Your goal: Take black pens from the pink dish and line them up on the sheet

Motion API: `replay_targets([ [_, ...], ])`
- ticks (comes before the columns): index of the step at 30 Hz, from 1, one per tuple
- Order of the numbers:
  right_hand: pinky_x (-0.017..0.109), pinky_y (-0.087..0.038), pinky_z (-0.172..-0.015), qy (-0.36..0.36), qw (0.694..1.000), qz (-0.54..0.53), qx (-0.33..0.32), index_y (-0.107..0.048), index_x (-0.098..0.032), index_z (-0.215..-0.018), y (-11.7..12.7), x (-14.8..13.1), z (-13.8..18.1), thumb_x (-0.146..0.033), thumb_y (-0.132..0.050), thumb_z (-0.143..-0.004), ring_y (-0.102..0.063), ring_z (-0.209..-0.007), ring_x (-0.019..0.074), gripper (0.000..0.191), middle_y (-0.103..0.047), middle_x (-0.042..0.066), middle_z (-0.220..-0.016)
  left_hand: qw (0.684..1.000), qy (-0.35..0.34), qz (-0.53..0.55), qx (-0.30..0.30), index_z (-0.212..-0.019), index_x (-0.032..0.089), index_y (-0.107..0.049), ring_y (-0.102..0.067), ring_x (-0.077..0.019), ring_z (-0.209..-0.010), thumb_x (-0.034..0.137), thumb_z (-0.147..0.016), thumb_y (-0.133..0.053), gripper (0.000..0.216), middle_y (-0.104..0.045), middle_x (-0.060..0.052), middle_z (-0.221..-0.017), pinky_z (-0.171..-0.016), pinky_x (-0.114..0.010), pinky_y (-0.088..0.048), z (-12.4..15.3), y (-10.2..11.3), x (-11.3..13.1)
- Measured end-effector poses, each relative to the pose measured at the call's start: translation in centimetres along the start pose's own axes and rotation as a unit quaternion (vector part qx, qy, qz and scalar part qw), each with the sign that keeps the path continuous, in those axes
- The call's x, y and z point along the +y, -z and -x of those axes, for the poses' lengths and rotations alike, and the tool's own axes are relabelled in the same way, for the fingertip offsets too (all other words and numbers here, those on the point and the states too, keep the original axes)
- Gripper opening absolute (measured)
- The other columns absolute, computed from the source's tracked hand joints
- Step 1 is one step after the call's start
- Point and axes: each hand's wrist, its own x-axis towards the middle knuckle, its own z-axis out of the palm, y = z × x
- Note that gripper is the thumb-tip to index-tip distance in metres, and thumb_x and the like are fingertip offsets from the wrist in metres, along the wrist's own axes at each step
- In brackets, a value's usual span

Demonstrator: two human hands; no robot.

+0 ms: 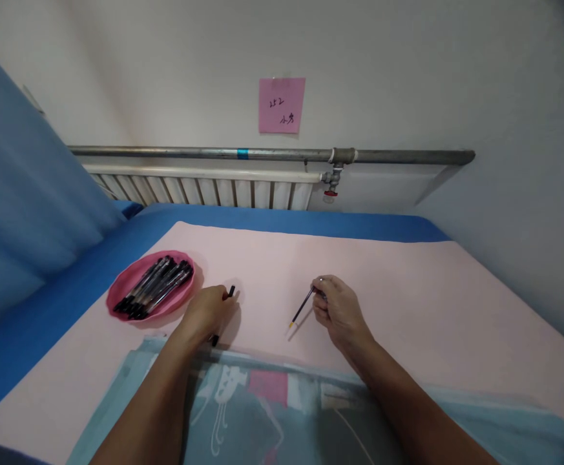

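Observation:
My right hand (pixel 337 307) is closed in a pinch on a pen refill (pixel 302 306), a thin dark tube slanting down to the left with a yellowish tip end. My left hand (pixel 208 310) is closed around a pen barrel; its black end (pixel 232 291) sticks out past the fingers. Another black end (pixel 214 340) shows below that hand, though the fingers hide how the two join. Beside the left hand stands a pink oval basket (pixel 112 298) with scalloped edges. Several clear pens with black caps (pixel 158 287) lie in it.
A pink sheet (pixel 407 303) covers the blue-edged table (pixel 286 221). Pale blue patterned cloth (pixel 243 420) lies along the near side. Behind are a radiator (pixel 208 192), a metal pipe (pixel 165 152) and a pink note (pixel 282 106). A blue curtain (pixel 30 194) hangs at left.

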Motion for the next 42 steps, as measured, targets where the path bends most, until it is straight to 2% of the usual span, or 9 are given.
replay_targets([
  [5,0.014,-0.015,-0.03,-0.02,0.998,0.048,-0.035,-0.046,-0.018,-0.063,-0.6,0.3,0.6,-0.025,-0.06,-0.064,-0.025,-0.033,0.0024,0.016,-0.031,-0.011,-0.041,0.999,0.024,-0.027,0.001,-0.088,0.018,-0.062,-0.06,-0.019,-0.066,0.033,-0.072,-0.05,0.025,-0.068,-0.007,-0.077,-0.056,-0.025,-0.035,-0.3,0.8,-0.9],
  [10,0.015,-0.013,-0.03,-0.058,0.986,0.139,-0.065,-0.043,-0.02,-0.063,-2.7,1.0,0.2,-0.028,-0.055,-0.068,-0.023,-0.03,0.0032,0.015,-0.028,-0.011,-0.039,0.998,0.045,-0.032,0.017,-0.094,0.014,-0.061,-0.062,-0.0234,-0.082,0.035,-0.074,-0.048,0.032,-0.068,-0.012,-0.09,-0.064,-0.027,-0.039,-0.1,1.9,-1.5],
  [16,0.017,-0.023,-0.035,-0.054,0.926,0.351,-0.128,-0.049,-0.018,-0.068,-8.0,3.2,-1.7,-0.026,-0.048,-0.073,-0.034,-0.033,0.0045,0.01,-0.045,-0.006,-0.047,0.999,0.015,-0.016,-0.032,-0.116,0.014,-0.049,-0.062,-0.021,-0.076,0.043,-0.065,-0.059,0.059,-0.068,-0.009,-0.087,-0.055,-0.024,-0.038,0.7,1.8,-1.3],
  [20,0.018,-0.028,-0.04,-0.04,0.899,0.409,-0.153,-0.055,-0.016,-0.066,-10.2,5.1,-2.5,-0.023,-0.056,-0.068,-0.043,-0.041,0.0065,0.008,-0.055,-0.002,-0.052,0.999,0.0,-0.036,-0.035,-0.107,0.017,-0.052,-0.061,-0.0192,-0.075,0.034,-0.063,-0.059,0.048,-0.067,-0.008,-0.088,-0.054,-0.024,-0.036,0.7,1.3,-1.2],
  [22,0.018,-0.029,-0.044,-0.033,0.886,0.434,-0.16,-0.058,-0.016,-0.068,-10.6,5.8,-2.8,-0.023,-0.057,-0.068,-0.047,-0.046,0.0074,0.007,-0.059,-0.001,-0.056,0.998,-0.008,-0.047,-0.028,-0.101,0.017,-0.054,-0.061,-0.0189,-0.075,0.031,-0.063,-0.058,0.04,-0.066,-0.008,-0.09,-0.055,-0.024,-0.036,0.6,1.1,-1.3],
  [25,0.018,-0.03,-0.046,-0.03,0.87,0.463,-0.167,-0.06,-0.017,-0.074,-10.6,6.2,-3.1,-0.024,-0.057,-0.071,-0.05,-0.05,0.0082,0.009,-0.061,-0.001,-0.059,0.998,-0.009,-0.045,-0.03,-0.103,0.018,-0.053,-0.061,-0.0195,-0.075,0.03,-0.063,-0.057,0.042,-0.066,-0.007,-0.089,-0.056,-0.025,-0.037,0.5,1.0,-1.5],
  [29,0.019,-0.03,-0.044,-0.038,0.857,0.484,-0.172,-0.06,-0.016,-0.08,-10.8,6.3,-3.4,-0.026,-0.055,-0.075,-0.048,-0.043,0.0079,0.012,-0.061,-0.001,-0.055,0.998,-0.001,-0.039,-0.049,-0.108,0.017,-0.052,-0.061,-0.0193,-0.074,0.029,-0.065,-0.056,0.045,-0.066,-0.007,-0.087,-0.055,-0.025,-0.037,0.3,1.1,-1.7],
  [34,0.018,-0.029,-0.04,-0.045,0.854,0.484,-0.187,-0.059,-0.016,-0.077,-10.9,6.0,-3.3,-0.027,-0.056,-0.076,-0.043,-0.035,0.0061,0.011,-0.059,-0.002,-0.051,0.998,0.006,-0.039,-0.058,-0.113,0.015,-0.051,-0.061,-0.0186,-0.072,0.028,-0.069,-0.054,0.046,-0.067,-0.007,-0.084,-0.055,-0.024,-0.038,0.0,1.1,-1.8],
  [42,0.018,-0.031,-0.035,-0.062,0.849,0.467,-0.238,-0.056,-0.016,-0.068,-9.1,5.0,-1.1,-0.021,-0.05,-0.076,-0.042,-0.033,0.0049,0.011,-0.063,0.0,-0.062,0.998,0.002,-0.039,-0.047,-0.109,0.013,-0.052,-0.062,-0.0187,-0.071,0.025,-0.073,-0.05,0.038,-0.068,-0.008,-0.082,-0.055,-0.025,-0.038,-0.1,0.9,-1.9],
])
